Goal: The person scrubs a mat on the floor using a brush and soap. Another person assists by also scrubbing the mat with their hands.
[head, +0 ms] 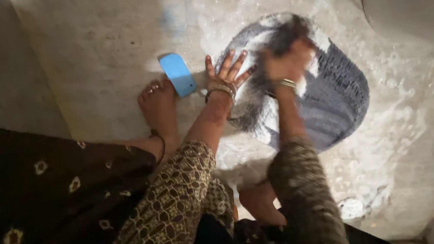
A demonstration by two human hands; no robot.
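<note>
Down on wet floor (95, 54), left hand (226, 74) flat-open presses grey cloth (332, 93); right hand (286, 61) grip blurred, unclear; blue oblong bar (178, 74) beside.

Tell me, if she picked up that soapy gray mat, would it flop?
Probably. The mat looks like soft cloth, so it would likely sag. It seems soaked, with suds around it, so it is likely heavy, drippy and slippery. The left hand presses it flat; the blurred right hand works on it.

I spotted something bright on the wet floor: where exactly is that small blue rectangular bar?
The small blue rectangular bar lies on the stone floor, left of centre, between the bare foot and the left hand.
</note>
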